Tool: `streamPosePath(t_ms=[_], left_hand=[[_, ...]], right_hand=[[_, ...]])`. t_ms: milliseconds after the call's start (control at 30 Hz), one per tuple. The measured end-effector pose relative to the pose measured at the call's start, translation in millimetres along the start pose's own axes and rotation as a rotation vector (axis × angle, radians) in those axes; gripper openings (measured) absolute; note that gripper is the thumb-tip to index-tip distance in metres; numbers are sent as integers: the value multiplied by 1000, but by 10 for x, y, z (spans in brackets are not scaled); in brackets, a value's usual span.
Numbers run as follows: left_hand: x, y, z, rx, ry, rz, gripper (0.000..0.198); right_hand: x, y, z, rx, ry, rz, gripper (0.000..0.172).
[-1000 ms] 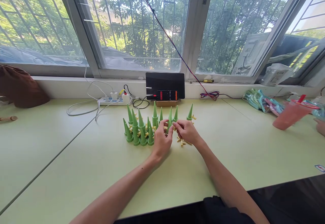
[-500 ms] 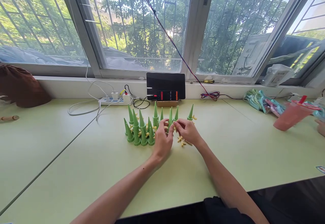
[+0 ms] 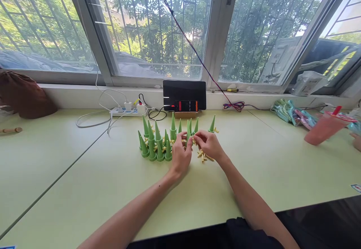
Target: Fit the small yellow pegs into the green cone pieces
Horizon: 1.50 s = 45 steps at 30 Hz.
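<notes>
My left hand (image 3: 181, 155) is closed around the lower part of a green cone (image 3: 188, 128), whose tip points up between my fingers. On the cone's right side, my right hand (image 3: 208, 143) pinches a small yellowish piece (image 3: 193, 139), mostly covered by the fingertips. To the left stand several green cones (image 3: 152, 146) in a cluster, with small yellowish pieces sticking out among them. A loose pile of yellowish pieces (image 3: 202, 156) lies under my right hand. One more green cone (image 3: 212, 124) stands apart behind that hand, a yellowish piece at its base.
Behind the cones, a phone (image 3: 186, 106) leans against a black tablet (image 3: 184, 91). A power strip (image 3: 126, 111) with cables lies back left. To the right are a pink cup (image 3: 324, 128) with a red straw and plastic-wrapped items (image 3: 290, 111). Another person's hand shows at the right edge.
Both hands stay at the same cone, with only a slight shift of the right fingers. The view has moved very slightly.
</notes>
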<state>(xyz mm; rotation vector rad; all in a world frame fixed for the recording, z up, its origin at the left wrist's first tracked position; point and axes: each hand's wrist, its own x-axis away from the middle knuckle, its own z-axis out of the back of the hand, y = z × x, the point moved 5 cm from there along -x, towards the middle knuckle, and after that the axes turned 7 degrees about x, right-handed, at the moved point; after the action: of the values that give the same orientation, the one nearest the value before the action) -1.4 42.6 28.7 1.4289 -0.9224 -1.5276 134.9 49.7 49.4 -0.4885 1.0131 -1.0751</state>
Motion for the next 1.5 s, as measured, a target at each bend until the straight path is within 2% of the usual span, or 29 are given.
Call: streamPosePath(t_ms=[1100,1500], left_hand=[[20,18,-18,11,-5,8,42],[23,42,-28,34,-54,-15,43]], right_hand=[[-11,21,10,20,2,8,24],[-14,28,-13,-151,-10,-87,26]])
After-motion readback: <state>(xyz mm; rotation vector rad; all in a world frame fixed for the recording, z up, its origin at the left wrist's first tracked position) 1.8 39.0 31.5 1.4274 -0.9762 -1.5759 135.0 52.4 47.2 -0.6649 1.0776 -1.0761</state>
